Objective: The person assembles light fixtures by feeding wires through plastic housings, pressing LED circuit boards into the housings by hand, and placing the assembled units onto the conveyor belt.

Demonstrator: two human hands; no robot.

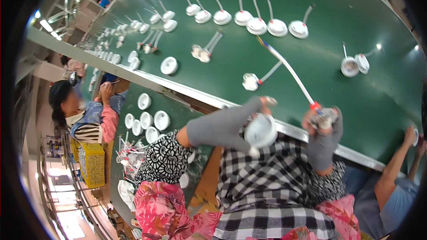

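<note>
My left hand (242, 122), in a grey fingerless glove, grips a white round cup-shaped housing (261, 132) in front of my body, thumb and fingers around its sides. To its right, my right hand (324, 133), gloved the same way, is closed on a small whitish part at the base of a white cable (291, 73). A red collar (315, 106) sits where the cable meets that part. The cable rises over the bench, coloured wire ends at its tip. Just beyond my hands lies a similar white part (250, 82) with its own cable.
On the green bench (213, 80) stand rows of white round units with upright cables (277, 27). A lone housing (169, 65) lies at left; two more pieces (350, 66) lie at right. A side table holds white housings (161, 120). Co-workers sit left (84, 111) and right (396, 182).
</note>
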